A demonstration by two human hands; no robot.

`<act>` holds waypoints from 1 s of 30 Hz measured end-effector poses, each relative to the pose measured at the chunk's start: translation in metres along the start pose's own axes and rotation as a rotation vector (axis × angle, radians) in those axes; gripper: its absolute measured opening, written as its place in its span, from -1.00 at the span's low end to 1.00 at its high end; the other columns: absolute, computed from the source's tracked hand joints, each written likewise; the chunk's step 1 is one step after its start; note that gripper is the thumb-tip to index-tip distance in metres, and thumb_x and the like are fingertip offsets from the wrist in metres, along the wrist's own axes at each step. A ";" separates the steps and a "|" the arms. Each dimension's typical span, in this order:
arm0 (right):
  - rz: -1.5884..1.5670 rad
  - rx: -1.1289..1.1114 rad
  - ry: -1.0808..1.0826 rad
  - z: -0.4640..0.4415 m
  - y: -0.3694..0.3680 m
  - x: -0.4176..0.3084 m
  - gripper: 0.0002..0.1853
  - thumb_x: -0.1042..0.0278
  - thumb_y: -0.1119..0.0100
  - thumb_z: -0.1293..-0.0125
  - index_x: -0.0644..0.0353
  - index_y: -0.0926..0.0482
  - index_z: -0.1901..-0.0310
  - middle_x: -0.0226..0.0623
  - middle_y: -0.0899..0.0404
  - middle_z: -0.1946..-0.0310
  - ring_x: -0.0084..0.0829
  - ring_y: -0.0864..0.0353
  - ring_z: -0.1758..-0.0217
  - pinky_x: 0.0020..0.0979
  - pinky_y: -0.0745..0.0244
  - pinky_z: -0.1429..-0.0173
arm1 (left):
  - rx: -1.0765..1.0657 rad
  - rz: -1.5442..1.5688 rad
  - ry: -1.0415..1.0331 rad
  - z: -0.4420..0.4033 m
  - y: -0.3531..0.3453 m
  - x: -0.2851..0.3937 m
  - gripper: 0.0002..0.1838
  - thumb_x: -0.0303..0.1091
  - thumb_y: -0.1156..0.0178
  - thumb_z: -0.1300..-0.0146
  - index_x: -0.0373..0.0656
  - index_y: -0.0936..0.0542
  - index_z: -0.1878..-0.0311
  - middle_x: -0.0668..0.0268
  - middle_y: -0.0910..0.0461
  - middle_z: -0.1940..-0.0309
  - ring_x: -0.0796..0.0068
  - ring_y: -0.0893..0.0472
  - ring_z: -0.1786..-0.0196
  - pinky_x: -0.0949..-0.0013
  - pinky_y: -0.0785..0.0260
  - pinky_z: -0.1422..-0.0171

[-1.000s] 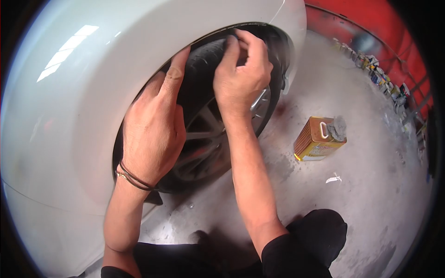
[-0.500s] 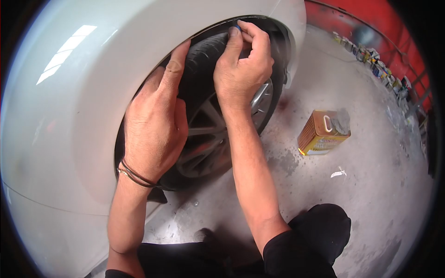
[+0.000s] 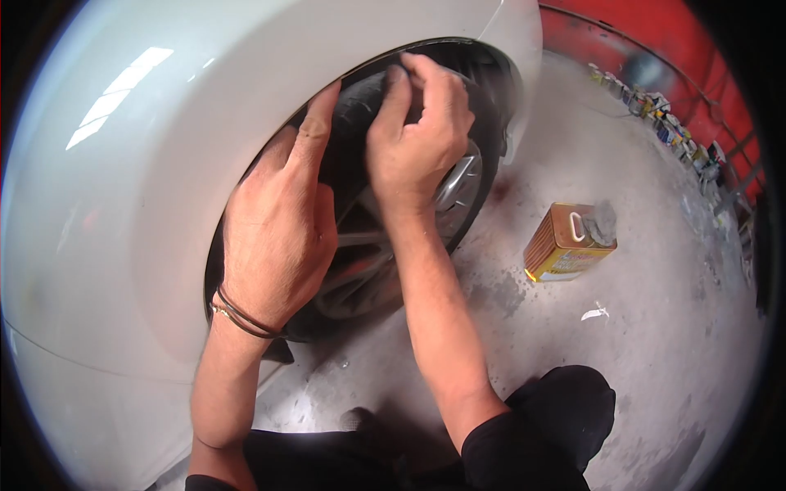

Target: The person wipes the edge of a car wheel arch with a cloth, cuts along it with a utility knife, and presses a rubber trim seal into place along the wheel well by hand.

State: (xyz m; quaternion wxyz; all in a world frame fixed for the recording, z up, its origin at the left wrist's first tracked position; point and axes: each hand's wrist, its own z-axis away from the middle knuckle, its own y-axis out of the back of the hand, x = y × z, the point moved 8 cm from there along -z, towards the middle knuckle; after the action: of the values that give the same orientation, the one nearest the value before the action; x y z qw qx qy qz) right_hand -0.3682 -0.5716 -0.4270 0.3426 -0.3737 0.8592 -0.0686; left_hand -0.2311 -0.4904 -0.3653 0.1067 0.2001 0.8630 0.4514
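A white car fender curves over a dark tire with a grey spoked rim. My left hand lies along the wheel arch edge, its index finger stretched up against the lip and other fingers partly hidden behind the edge. Farther up the arch, my right hand has thumb and fingertips drawn toward each other at the lip. Whatever sits between those fingertips is too small to make out. Dark cord bands circle my left wrist.
On the grey floor right of the wheel stands a brown and yellow metal can with a grey cloth-like lump on top. A white scrap lies near it. Several small cans line the red wall.
My right hand has shifted slightly left and down along the arch. The blue bit seen at its fingertips half a second ago is no longer visible. My left hand stays against the edge.
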 end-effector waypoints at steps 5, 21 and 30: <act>-0.017 0.039 -0.138 -0.004 0.006 0.023 -0.82 0.43 -0.45 -0.59 0.08 -0.77 -0.15 -0.43 -0.79 0.12 -0.28 -0.79 0.03 -0.16 -0.45 -0.18 | 0.072 0.006 -0.017 0.001 0.000 0.002 0.16 -0.85 0.06 -0.12 0.07 -0.38 -0.89 0.16 -0.53 0.16 0.15 -0.60 0.14 0.11 -0.61 -0.17; -0.030 -0.029 -0.022 0.007 0.001 -0.012 -0.84 0.41 -0.44 -0.57 0.04 -0.77 -0.11 -0.43 -0.73 0.18 -0.22 -0.74 0.07 -0.10 -0.42 -0.10 | -0.006 0.040 0.000 -0.001 -0.003 -0.002 0.17 -0.82 -0.10 -0.10 0.05 -0.33 -0.89 -0.22 -0.70 -0.29 -0.40 -0.69 -0.31 -0.23 -0.59 -0.45; -0.037 0.025 -0.193 -0.006 0.007 0.025 -0.84 0.42 -0.44 -0.61 0.07 -0.77 -0.14 -0.48 -0.79 0.13 -0.34 -0.77 0.07 -0.17 -0.43 -0.16 | 0.002 0.019 -0.012 0.000 0.000 0.001 0.19 -0.83 -0.10 -0.09 0.05 -0.30 -0.90 -0.20 -0.71 -0.28 -0.37 -0.70 -0.30 -0.22 -0.60 -0.44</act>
State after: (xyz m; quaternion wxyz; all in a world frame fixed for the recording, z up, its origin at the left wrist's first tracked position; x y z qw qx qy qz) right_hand -0.3882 -0.5841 -0.4387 0.4273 -0.3901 0.8142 -0.0493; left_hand -0.2324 -0.4905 -0.3656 0.1076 0.2113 0.8607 0.4505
